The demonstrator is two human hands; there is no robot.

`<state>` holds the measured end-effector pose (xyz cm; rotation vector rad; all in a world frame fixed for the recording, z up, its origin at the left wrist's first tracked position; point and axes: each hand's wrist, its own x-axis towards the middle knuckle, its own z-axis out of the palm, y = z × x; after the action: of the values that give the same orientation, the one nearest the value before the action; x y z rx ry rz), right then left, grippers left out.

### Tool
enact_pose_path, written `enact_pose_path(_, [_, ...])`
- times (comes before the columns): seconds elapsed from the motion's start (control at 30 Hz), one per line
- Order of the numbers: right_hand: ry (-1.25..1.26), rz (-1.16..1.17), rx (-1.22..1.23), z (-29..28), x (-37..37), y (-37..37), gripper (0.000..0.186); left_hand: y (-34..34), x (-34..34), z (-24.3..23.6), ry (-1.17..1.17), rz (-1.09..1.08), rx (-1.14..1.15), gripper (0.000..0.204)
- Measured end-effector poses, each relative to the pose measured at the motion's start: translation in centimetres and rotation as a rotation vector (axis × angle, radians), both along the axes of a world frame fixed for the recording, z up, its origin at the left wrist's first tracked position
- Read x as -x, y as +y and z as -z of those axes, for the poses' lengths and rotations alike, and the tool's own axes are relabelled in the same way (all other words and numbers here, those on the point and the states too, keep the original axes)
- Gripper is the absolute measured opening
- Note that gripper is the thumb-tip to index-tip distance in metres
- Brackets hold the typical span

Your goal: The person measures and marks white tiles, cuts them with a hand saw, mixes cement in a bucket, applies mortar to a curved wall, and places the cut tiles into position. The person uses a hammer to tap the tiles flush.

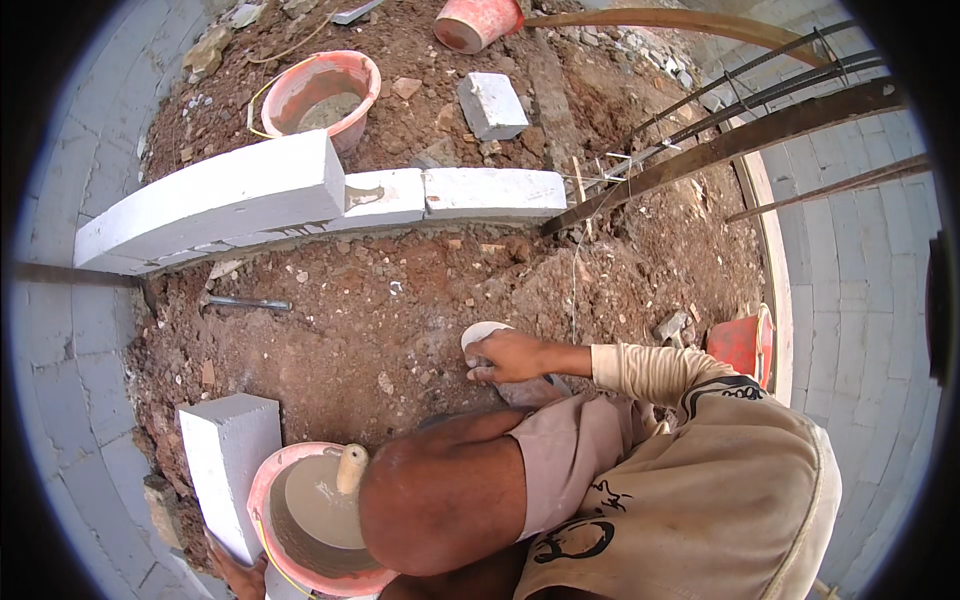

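Observation:
At the lower left, my left hand is partly cut off by the picture's edge, its fingers against the lower end of a white block that stands upright. Beside the block sits a red bucket of wet grey mortar, with a tool's wooden handle sticking up from it. My right hand is closed on a pale rounded piece, low over the soil near my foot. The fingers cover most of that piece, so its kind is unclear.
A low course of white blocks crosses ahead, with another block on its left part. Beyond stand a mortar bucket and a loose block. A hammer lies left; rebar and a dark beam slant at right.

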<state>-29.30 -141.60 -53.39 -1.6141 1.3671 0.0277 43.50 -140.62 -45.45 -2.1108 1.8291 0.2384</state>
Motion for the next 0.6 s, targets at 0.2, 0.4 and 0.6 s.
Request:
enact_pose_path(0.2, [0.030, 0.000, 0.010, -0.1, 0.4, 0.5, 0.044, -1.9, 1.8, -0.6, 0.283, 0.013, 0.009, 0.127])
enact_pose_path(0.4, [0.063, -0.020, -0.001, -0.2, 0.6, 0.9, 0.043, -2.0, 1.5, 0.3, 0.398, -0.065, 0.002, 0.141])
enact_pose_path(0.6, [0.086, 0.004, 0.035, 0.5, 1.0, 1.4, 0.042, -2.4, 4.1, -1.4, 0.394, -0.131, -0.017, 0.139])
